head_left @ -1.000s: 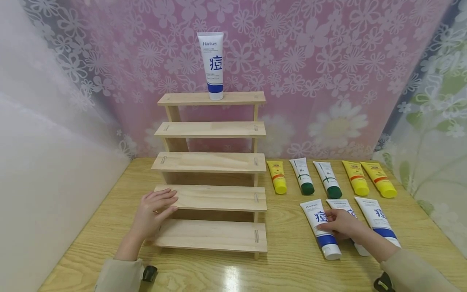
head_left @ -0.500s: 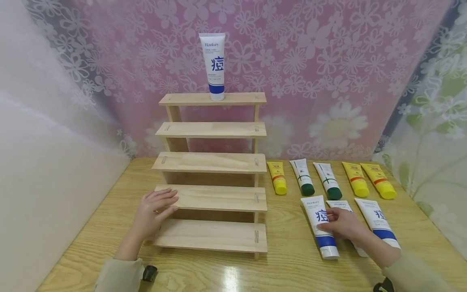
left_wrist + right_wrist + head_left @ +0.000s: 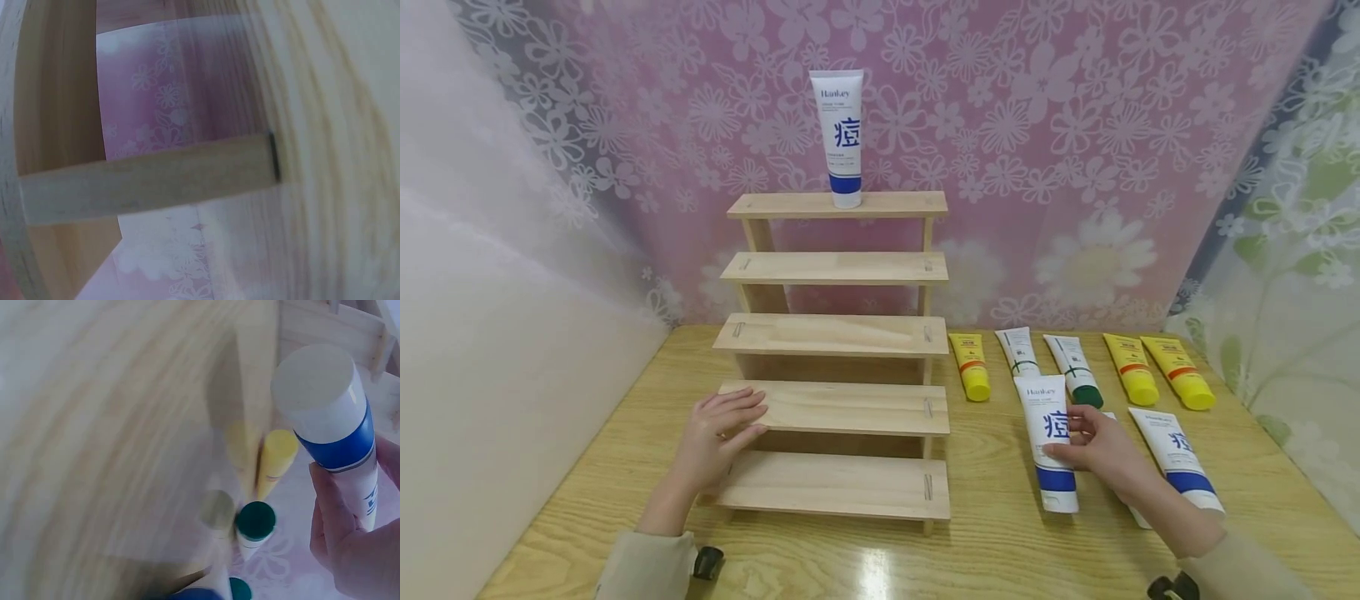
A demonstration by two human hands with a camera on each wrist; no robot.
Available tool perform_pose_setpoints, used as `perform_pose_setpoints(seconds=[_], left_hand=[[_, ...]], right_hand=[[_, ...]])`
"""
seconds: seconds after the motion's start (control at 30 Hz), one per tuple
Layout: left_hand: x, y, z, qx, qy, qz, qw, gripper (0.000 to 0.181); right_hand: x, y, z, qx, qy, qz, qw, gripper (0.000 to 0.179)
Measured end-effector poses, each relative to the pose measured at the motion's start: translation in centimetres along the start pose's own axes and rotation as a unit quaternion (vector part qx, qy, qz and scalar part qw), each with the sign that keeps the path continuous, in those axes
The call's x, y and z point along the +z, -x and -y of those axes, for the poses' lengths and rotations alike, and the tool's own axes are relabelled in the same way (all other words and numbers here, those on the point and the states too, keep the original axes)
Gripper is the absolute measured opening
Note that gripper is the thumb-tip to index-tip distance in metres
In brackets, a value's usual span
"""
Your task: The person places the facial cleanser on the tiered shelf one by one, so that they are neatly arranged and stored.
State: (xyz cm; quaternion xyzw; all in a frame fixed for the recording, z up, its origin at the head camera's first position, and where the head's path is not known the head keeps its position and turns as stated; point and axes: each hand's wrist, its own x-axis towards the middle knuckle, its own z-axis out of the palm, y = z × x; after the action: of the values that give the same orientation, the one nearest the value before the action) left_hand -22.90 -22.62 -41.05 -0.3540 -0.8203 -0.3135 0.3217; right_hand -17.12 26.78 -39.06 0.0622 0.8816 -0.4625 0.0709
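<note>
My right hand (image 3: pixel 1101 450) grips a white squeeze tube (image 3: pixel 1047 433) with a blue band and a white cap. In the right wrist view this tube (image 3: pixel 334 406) is raised off the table, cap toward the camera, with the fingers of my right hand (image 3: pixel 356 550) and thumb on its sides. My left hand (image 3: pixel 718 433) rests on the left end of the second-lowest step of a wooden tiered shelf (image 3: pixel 835 333). The left wrist view shows only the shelf's boards (image 3: pixel 150 178). A matching white-and-blue tube (image 3: pixel 838 137) stands upright, cap down, on the top step.
Right of the shelf, yellow tubes (image 3: pixel 970 367) and white tubes with green caps (image 3: pixel 1073 371) lie in a row on the wooden table (image 3: pixel 985 550). Another white-and-blue tube (image 3: pixel 1176 458) lies nearer, and one more is mostly hidden behind my right hand. A flowered curtain (image 3: pixel 1037 167) hangs behind.
My right hand has lifted the white-and-blue tube off the table, and the tube has swung more upright and slightly left. My left hand has stayed on the shelf.
</note>
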Motion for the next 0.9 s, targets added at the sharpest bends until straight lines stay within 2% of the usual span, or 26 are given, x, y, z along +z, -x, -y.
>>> perform_pose_setpoints(seconds=[0.2, 0.4, 0.6, 0.9], left_hand=[[0.1, 0.1, 0.2, -0.001, -0.002, 0.002, 1.0000, 0.029], [0.1, 0.1, 0.3, 0.001, -0.003, -0.001, 1.0000, 0.030], [0.1, 0.1, 0.3, 0.003, -0.010, -0.002, 0.9999, 0.029], [0.1, 0.1, 0.2, 0.001, -0.008, -0.003, 1.0000, 0.030]], right_hand=[[0.0, 0.1, 1.6, -0.026, -0.011, -0.012, 0.9995, 0.092], [0.4, -0.2, 2.7, -0.054, -0.017, -0.043, 0.9975, 0.092], [1.1, -0.2, 4.0, -0.098, -0.038, -0.078, 0.9914, 0.081], [1.8, -0.3, 5.9, -0.156, -0.061, -0.107, 0.9801, 0.071]])
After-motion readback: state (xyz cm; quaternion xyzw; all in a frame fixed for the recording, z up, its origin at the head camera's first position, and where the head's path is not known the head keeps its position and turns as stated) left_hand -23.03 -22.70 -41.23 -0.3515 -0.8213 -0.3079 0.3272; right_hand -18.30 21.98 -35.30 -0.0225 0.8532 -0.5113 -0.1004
